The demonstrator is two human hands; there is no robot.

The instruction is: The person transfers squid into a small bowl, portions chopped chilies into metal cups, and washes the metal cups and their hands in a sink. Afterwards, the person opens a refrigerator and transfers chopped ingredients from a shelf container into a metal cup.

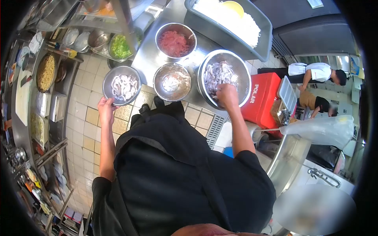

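Note:
My left hand [106, 111] grips the lower rim of a small metal bowl [139, 80] that holds pale squid-like pieces [124, 87]. Over at the large metal bowl [247, 80], my right hand [227, 95] reaches in at the near side, its fingers closed among more of these pieces [221, 73]; whatever it holds is hidden. Between the two stands a metal bowl [186, 89] with white powder [171, 83]. Behind that, a metal bowl [192, 33] contains red shredded meat [174, 44].
A grey tub [266, 41] of white grains with a yellow scoop [234, 8] sits at the back of the steel table [146, 59]. To the right are a red POLAR box [260, 96] and two people [317, 73]. Shelves with pans [48, 72] line the left.

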